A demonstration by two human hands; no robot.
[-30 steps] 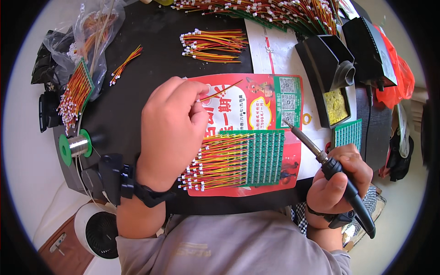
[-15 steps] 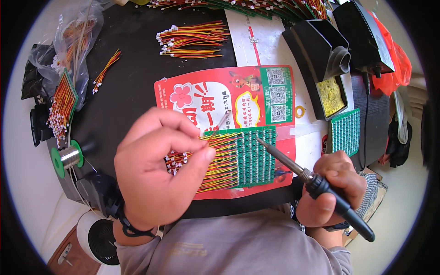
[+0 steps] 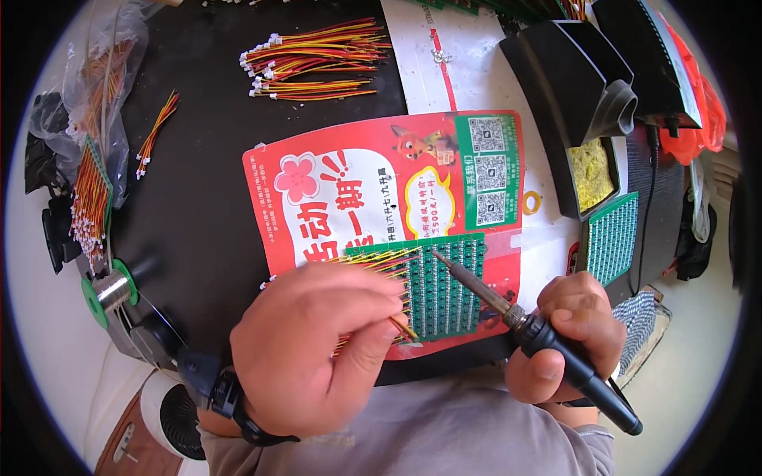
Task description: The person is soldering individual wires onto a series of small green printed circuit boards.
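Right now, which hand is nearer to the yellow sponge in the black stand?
Right: the right hand, holding a black-handled soldering iron, is below the sponge in view. The left hand is farther off, over the left side of the green rectangular circuit board.

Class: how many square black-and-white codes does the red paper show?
3: upper code, middle code, lower code, on its green panel; the green circuit board may hide others.

We see a red plastic bag (image 3: pixel 689 144) at right, checked cloth (image 3: pixel 638 321) below. Lower left, we find a white appliance (image 3: pixel 168 419).
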